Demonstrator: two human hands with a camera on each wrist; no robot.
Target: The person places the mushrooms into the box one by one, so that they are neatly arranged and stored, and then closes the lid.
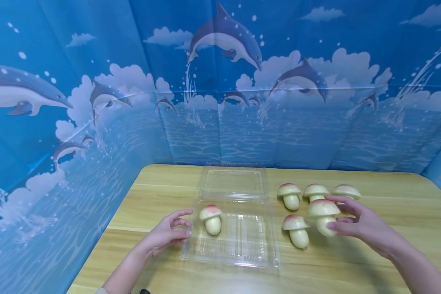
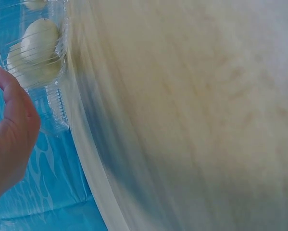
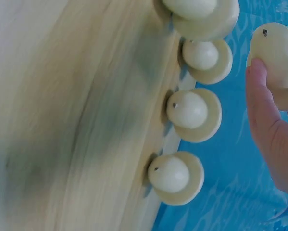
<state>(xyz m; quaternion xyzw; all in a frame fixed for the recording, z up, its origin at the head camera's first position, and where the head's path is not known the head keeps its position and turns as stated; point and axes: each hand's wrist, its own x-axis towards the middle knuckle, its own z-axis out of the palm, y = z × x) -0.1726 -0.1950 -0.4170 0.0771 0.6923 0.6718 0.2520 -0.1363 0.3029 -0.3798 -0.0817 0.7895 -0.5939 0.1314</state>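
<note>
In the head view, the person's left hand (image 1: 170, 232), toward seven o'clock, and right hand (image 1: 364, 222), toward four o'clock, are both bare, with slim fingers that taper to rounded tips. The wrists are narrow, and each forearm widens gently from there. The right forearm (image 1: 413, 261) is bare along all that shows. The left forearm (image 1: 128, 263) is bare down to a sliver of pale greyish sleeve (image 1: 101, 291) between seven and eight o'clock, cut off by the bottom edge. Just beside that arm, near seven o'clock, peeks a small, black, rounded piece (image 1: 145, 291); whether it is worn cannot be told.
</note>
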